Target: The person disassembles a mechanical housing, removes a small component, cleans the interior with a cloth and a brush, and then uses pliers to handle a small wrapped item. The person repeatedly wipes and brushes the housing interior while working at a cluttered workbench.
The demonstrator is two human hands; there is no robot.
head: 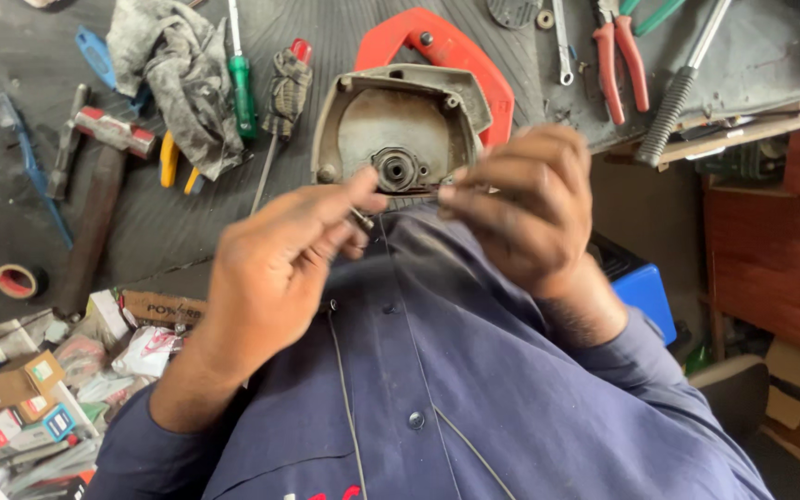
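Head view looks down on two hands meeting just in front of a grey tool housing point(400, 130) with an orange handle point(446, 56), which lies on the dark ribbed surface point(187, 222) at the edge nearest the person. Left hand point(275, 268) pinches a small metal part point(361, 218) between thumb and forefinger, its fingers point(344, 199) closed on it. Right hand point(520, 208) has its fingers point(474, 190) curled tight at the housing's near rim, seemingly gripping that rim or a small piece there; which one cannot be told. The round hub point(396, 169) in the housing sits just beyond and between both sets of fingertips, slightly nearer the right hand. The small part's long axis runs roughly left to right, pointing toward the right hand. A thin cable point(344, 389) hangs down over the blue shirt point(474, 370). Screwdrivers point(241, 83), a rag point(178, 74) and pliers point(620, 56) lie farther off
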